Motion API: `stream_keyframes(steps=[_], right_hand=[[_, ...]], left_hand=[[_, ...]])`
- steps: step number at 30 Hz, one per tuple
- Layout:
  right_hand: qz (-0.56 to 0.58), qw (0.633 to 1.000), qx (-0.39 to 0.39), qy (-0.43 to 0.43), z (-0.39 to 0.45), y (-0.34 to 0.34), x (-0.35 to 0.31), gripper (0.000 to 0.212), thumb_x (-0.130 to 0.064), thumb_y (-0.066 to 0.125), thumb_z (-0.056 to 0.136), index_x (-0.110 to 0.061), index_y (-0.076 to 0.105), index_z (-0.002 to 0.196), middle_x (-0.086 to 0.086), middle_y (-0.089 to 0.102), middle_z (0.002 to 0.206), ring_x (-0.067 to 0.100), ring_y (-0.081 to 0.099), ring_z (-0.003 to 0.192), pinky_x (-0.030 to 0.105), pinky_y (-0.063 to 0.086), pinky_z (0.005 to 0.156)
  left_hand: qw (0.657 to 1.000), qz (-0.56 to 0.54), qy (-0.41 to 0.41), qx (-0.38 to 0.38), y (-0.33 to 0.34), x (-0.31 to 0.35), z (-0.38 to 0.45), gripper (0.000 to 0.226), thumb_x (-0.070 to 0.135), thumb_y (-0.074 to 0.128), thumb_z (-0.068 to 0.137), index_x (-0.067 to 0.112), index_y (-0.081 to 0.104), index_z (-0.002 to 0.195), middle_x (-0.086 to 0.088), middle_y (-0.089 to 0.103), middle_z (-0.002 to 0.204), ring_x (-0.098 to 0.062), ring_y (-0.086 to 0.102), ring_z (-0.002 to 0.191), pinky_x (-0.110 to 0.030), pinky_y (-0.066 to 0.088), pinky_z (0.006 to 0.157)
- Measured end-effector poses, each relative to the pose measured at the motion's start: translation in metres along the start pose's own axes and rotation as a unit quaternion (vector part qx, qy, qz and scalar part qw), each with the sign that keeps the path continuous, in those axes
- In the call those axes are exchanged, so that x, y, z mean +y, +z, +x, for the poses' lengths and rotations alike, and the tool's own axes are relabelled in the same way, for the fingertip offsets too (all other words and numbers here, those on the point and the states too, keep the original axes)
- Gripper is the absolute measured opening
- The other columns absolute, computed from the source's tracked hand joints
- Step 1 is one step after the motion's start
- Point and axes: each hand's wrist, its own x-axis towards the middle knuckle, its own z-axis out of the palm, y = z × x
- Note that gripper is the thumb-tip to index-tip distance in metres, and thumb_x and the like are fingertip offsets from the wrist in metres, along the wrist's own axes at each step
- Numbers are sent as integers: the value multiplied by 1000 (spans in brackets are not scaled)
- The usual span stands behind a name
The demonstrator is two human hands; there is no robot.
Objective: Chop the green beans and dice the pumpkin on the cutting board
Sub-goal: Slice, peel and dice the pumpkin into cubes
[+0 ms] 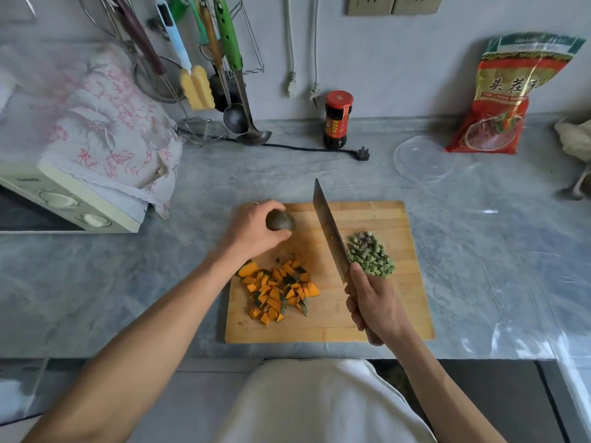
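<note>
A wooden cutting board (377, 215) lies on the grey counter. My left hand (251, 230) grips a dark-skinned pumpkin piece (280, 220) at the board's far left corner. My right hand (372, 303) holds the handle of a cleaver (329, 231), whose blade points away from me across the board's middle. A heap of orange diced pumpkin (278, 290) with green skin lies near the board's left front. A pile of chopped green beans (370, 254) sits just right of the blade.
A dark sauce jar (338, 119) and a black plug and cord (361, 153) lie behind the board. A clear plastic lid (423, 158) and a red snack bag (505, 97) sit at the back right. A cloth-covered oven (76, 174) stands left, utensils hanging beside it.
</note>
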Motion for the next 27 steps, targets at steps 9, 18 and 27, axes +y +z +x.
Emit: stream_keyframes(steps=[9, 18, 27], right_hand=[[2, 999, 34, 25, 8, 11, -7, 54, -45, 41, 105, -4, 58, 74, 4, 59, 52, 18, 50, 39, 28, 40, 40], [22, 998, 45, 38, 7, 28, 2, 54, -45, 41, 105, -2, 59, 78, 8, 60, 56, 22, 51, 45, 31, 42, 42], [34, 997, 48, 43, 6, 34, 5, 55, -49, 42, 104, -4, 61, 79, 7, 62, 59, 21, 53, 46, 32, 44, 45]], left_hand=[[987, 41, 68, -143, 36, 8, 24, 56, 16, 74, 85, 21, 56, 138, -9, 59, 133, -27, 53, 127, -29, 42, 99], [990, -64, 23, -121, 46, -19, 23, 64, 14, 75, 84, 17, 48, 142, -4, 59, 137, -24, 55, 125, -29, 47, 96], [994, -90, -25, 48, 48, -8, 10, 36, 44, 76, 84, 21, 55, 100, 6, 60, 92, -11, 57, 78, -17, 35, 53]])
